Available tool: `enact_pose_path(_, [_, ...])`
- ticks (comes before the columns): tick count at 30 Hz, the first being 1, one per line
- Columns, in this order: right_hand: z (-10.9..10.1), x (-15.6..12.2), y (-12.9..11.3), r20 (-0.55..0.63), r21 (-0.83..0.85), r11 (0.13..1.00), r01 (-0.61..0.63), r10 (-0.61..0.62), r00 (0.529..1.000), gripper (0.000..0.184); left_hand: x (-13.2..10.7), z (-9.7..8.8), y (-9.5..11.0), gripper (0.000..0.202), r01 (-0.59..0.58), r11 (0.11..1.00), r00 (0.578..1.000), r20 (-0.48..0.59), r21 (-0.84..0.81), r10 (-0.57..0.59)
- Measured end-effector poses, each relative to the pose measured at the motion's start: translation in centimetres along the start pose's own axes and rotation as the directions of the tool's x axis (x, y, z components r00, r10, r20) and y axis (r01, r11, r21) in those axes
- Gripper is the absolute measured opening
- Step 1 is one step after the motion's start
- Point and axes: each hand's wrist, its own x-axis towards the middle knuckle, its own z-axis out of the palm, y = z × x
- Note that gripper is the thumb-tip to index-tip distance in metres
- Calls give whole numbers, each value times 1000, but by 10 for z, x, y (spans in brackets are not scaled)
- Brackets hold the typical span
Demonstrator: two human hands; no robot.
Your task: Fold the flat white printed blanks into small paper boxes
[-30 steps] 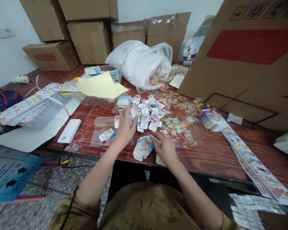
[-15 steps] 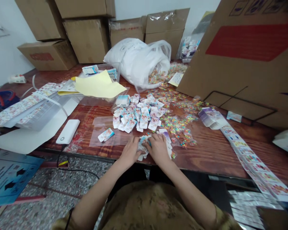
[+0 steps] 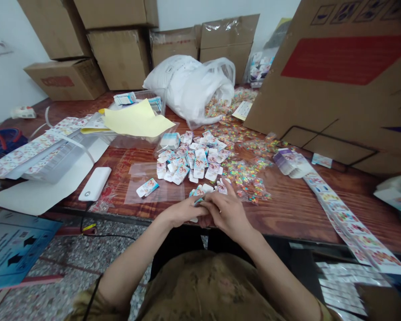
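My left hand (image 3: 183, 211) and my right hand (image 3: 226, 208) meet at the table's front edge, fingers closed and overlapping. A small printed card box (image 3: 198, 201) shows only a blue edge between them; the rest is hidden by my fingers. My right index finger points away from the others. Just beyond my fingers lie several more flat card boxes (image 3: 206, 188), partly covered. Further back is a heap of similar white, blue and purple boxes (image 3: 200, 163), many with a hand picture. One pair of boxes (image 3: 147, 187) rests apart, on a clear plastic sheet (image 3: 167, 194).
Clear sachets of coloured bits (image 3: 250, 178) spread to the right, spilling from a white sack (image 3: 183, 84). A large carton (image 3: 327, 102) leans at right, beside a printed strip (image 3: 341, 211). A white power bank (image 3: 95, 183) and yellow paper (image 3: 138, 118) lie left.
My hands have drawn together toward me from the loose boxes, and my right hand now overlaps my left. A box has come up between my fingers. The view has shifted slightly.
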Motion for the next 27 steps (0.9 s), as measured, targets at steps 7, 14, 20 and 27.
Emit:
enact_pose_path(7, [-5, -4, -1, -177, 276, 953, -129, 182, 967, 5, 0, 10, 2, 30, -88, 996, 974, -209, 12, 88])
enact_pose_path(14, [-9, 4, 8, 448, 795, 154, -586, 502, 740, 36, -7, 11, 5, 39, -146, 982, 970, -178, 117, 165])
enact_pose_path(20, [3, 3, 18, 600, 784, -228, -578, 520, 608, 36, -7, 22, -10, 55, -249, 921, 807, -461, 301, 369])
enact_pose_path(27, [13, -5, 18, 349, 842, 121, -526, 623, 701, 32, -10, 17, -10, 25, -380, 842, 730, -434, 384, 527])
